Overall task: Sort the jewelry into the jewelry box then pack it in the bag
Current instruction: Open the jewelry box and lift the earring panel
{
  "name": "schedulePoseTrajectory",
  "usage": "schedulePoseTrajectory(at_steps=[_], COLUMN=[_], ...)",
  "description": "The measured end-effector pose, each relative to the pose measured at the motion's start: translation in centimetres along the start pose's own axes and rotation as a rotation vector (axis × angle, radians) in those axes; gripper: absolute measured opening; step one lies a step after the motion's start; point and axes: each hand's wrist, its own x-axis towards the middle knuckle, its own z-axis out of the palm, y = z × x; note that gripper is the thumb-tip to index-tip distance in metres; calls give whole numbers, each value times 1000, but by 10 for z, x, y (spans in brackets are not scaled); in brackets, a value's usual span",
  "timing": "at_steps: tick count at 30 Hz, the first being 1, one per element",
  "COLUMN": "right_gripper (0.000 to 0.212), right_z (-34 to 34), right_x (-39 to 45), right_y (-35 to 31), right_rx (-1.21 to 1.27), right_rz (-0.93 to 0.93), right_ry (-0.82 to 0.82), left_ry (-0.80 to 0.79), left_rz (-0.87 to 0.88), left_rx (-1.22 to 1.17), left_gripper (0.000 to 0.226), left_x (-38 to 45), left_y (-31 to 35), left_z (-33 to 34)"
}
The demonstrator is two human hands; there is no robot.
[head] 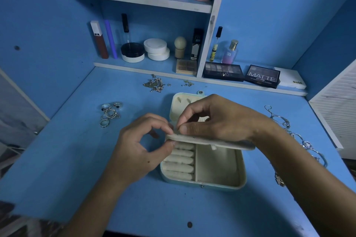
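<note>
Two bare hands meet over a small pale-blue jewelry box with a cream lining [215,167], lying open near the middle of a blue painted desk [57,159]. Behind the box, a white-edged blue shelf unit [138,2] holds rows of cosmetics, with two dark eyeshadow palettes [262,76] lying flat on its lowest ledge, behind and to the right of the box. The box's padded cream divider flap [212,141] stands raised across the middle, above a row of ring rolls on the left and a bare compartment on the right. The right hand [217,119] reaches across the box, thumb and forefinger pinched together on something tiny at the flap's upper edge; what it is cannot be made out. The left hand [142,148] pinches the flap's left end between thumb and fingertips. To the right of the box, a string of silver chains and bracelets [300,138] trails along the desk, partly hidden by the right forearm. To the box's left sits a cluster of silver rings [110,112]. Just behind it, near the shelf ledge, lies a scatter of small gold-toned earrings [156,83].
</note>
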Motion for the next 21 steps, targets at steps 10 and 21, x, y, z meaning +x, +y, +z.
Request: schedulePoseTrajectory(at_steps=[10, 21], right_gripper=[6, 9], right_z=[-2, -5], right_x=[4, 10], right_y=[-5, -12], right_rx=[-59, -159], right_rz=[33, 38], right_ry=[-54, -86], left_ry=[3, 3], left_rz=[6, 6], left_rx=[8, 3], left_gripper=[17, 18], left_x=[-1, 0], left_y=[0, -1], left_z=[0, 0])
